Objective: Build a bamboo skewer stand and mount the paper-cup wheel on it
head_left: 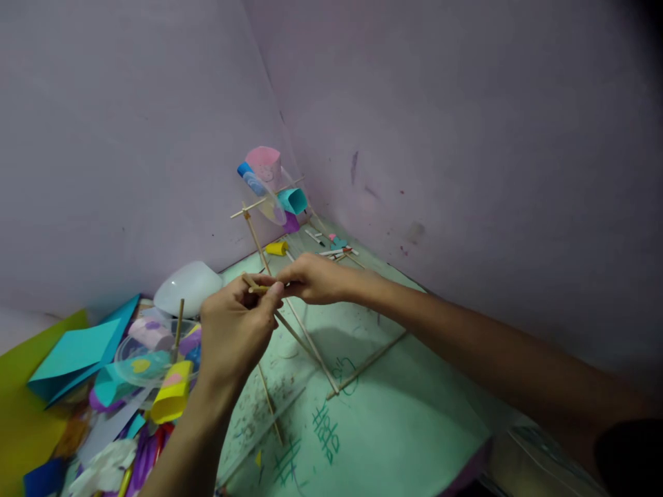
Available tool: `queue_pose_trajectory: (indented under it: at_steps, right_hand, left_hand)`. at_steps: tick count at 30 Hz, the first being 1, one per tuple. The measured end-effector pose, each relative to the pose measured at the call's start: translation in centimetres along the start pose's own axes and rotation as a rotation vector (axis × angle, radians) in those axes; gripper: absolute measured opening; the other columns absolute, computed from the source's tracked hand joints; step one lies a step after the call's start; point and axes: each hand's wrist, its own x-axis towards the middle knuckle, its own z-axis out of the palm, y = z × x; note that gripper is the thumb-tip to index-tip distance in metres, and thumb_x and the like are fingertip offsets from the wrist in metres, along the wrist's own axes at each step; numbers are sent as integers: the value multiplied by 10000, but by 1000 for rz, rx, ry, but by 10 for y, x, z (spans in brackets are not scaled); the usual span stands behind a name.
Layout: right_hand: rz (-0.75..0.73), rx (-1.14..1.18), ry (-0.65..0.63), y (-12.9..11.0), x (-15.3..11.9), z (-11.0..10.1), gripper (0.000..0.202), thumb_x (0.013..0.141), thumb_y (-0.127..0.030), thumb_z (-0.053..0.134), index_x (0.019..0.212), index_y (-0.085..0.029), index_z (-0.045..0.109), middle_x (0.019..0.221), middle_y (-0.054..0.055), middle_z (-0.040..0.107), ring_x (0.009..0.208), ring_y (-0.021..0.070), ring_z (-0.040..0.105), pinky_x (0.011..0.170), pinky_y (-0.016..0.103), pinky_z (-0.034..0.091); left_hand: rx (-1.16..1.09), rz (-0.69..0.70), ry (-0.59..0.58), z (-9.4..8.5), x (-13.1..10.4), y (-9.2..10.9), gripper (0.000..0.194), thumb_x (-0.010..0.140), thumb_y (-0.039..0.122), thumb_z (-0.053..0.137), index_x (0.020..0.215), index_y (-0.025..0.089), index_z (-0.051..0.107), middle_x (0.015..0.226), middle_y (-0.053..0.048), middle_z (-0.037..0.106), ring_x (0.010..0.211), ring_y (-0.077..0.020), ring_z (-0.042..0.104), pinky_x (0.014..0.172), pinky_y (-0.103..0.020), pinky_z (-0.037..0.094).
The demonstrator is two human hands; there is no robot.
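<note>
Head view: the wooden stick (298, 336) has its upper end in the left hand (233, 317), pinched between thumb and fingers; its long axis slopes down and rightward from that grip towards the base stick (367, 364). The right hand (318, 276) is just right of the pinch, fingers drawn together; I cannot tell what they hold. Beyond both hands, an upright stick (253, 238) leans near a clear disc (274, 209) with paper cups. Left of the left hand, a second disc (127, 366) crowds the bench (404, 428); the right forearm overlaps the base stick's far end.
</note>
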Motion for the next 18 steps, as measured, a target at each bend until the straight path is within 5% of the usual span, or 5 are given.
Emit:
queue_pose_trajectory:
  at_steps: [5, 12, 18]
  right_hand:
    - [84, -113, 65, 3, -25, -30, 140, 780, -162, 538, 778, -166, 678, 648, -29, 600, 585, 76, 474, 577, 218, 291]
    - [374, -39, 302, -4, -57, -71, 187, 756, -280, 571, 869, -154, 650, 662, -10, 612, 588, 101, 532, 529, 211, 350]
    - [424, -146, 455, -3, -70, -81, 215, 728, -171, 538, 918, -166, 638, 687, 1, 631, 591, 128, 571, 552, 236, 424]
  left_hand:
    - [-60, 119, -124, 8, 31, 14, 88, 640, 228, 660, 652, 156, 611, 498, 42, 553, 392, -63, 453, 384, -183, 352]
    - [-176, 461, -547, 46, 76, 49, 74, 700, 184, 583, 759, 142, 597, 576, 32, 556, 502, -78, 504, 474, -193, 386]
    - [-62, 679, -573, 79, 80, 65, 239, 736, 138, 551, 970, 128, 601, 878, -36, 648, 814, -156, 589, 720, -271, 446]
